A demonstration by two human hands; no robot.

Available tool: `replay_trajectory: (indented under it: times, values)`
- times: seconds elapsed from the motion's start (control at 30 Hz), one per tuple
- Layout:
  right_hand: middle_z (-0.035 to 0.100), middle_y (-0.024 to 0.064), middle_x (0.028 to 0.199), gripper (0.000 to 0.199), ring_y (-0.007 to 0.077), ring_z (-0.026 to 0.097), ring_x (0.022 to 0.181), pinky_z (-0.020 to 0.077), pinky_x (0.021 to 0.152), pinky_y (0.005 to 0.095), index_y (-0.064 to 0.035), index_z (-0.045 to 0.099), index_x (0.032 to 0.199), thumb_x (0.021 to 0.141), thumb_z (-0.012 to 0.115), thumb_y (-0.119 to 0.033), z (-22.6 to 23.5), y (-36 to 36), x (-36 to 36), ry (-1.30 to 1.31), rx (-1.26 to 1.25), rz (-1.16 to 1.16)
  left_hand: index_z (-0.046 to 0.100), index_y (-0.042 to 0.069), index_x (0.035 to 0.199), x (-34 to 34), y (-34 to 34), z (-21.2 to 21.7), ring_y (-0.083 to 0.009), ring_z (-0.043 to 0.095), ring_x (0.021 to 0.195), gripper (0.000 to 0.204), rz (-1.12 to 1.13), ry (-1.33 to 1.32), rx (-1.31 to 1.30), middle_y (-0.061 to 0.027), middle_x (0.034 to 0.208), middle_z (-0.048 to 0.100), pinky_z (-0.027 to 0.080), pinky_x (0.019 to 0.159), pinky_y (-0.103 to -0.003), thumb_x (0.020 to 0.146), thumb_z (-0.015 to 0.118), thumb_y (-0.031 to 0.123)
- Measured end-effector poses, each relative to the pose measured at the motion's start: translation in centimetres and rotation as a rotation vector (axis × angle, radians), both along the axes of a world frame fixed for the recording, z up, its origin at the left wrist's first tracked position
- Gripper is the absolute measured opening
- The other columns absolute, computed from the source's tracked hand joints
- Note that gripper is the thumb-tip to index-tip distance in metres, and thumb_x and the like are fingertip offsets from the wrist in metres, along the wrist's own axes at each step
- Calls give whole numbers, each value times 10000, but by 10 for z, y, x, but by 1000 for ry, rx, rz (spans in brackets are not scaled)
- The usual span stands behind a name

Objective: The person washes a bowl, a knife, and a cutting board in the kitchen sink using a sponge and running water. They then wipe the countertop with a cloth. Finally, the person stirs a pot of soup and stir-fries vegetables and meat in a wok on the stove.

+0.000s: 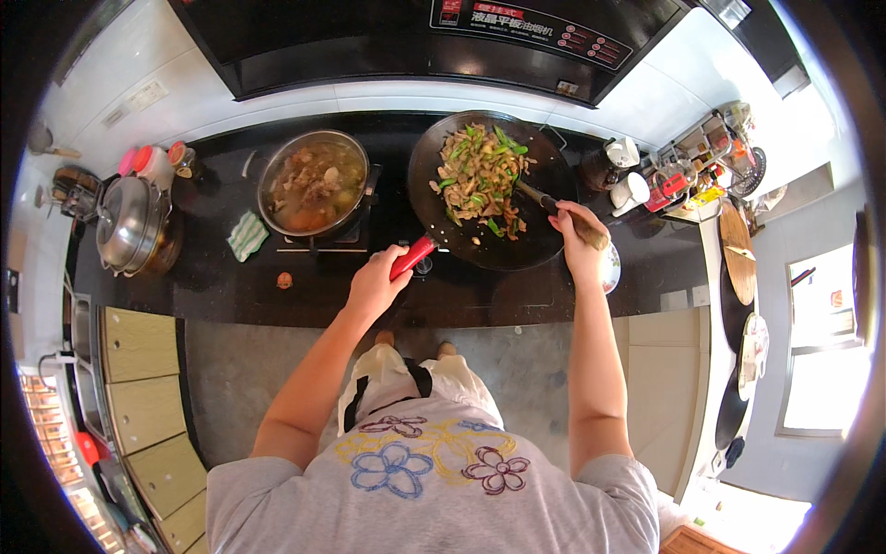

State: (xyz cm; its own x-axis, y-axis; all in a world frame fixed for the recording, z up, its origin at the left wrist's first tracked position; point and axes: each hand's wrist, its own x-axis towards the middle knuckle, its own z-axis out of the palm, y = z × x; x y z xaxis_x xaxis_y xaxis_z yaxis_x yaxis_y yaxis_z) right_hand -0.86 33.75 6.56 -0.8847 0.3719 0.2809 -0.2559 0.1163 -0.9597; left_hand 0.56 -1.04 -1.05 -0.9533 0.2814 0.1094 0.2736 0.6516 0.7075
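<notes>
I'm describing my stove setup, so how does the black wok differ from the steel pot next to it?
The wok is black, wide and shallow with a red handle gripped by the left hand; the pot is silver, deeper and untouched. The wok holds a dry stir-fry, the pot a brothy stew. Both sit uncovered on the stove.

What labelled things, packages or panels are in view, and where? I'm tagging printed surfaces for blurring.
Control panel: on the black range hood above the wok, a dark strip with pale and red markings.
Small sticker: on the hood's lower edge, pale and square.
Wall plate: on the white tiles at upper left, pale and rectangular.
Red-capped containers: on the counter's left end, beside the steel pot.
Seasoning packages: on the rack at right, red and yellow, too small to tell apart.
</notes>
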Motion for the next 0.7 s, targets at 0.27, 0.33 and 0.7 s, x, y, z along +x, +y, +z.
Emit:
replay_trajectory:
  times: [0.27,0.33,0.7]
  values:
    - [713,168,1004,139,280,713,913,560,798,337,-59,713,920,795,698,0,47,-8,-21,165,747,-184,552,128,1175,2,0,2,-349,646,896,392,1,17,7,-150,995,643,532,755,-420,832,718,219]
    - [700,179,1057,150,307,704,944,560,814,354,-49,708,921,782,706,9,36,-19,-34,224,799,-120,551,129,1177,2,0,1,-349,647,889,393,-1,18,-2,-148,985,642,532,749,-421,833,717,220]
    - [636,191,1237,265,349,677,982,557,820,373,-54,684,925,679,704,45,83,-40,55,142,965,517,547,130,1183,1,-1,-5,-360,645,897,384,-8,32,10,-157,1002,645,524,757,-425,846,706,223]
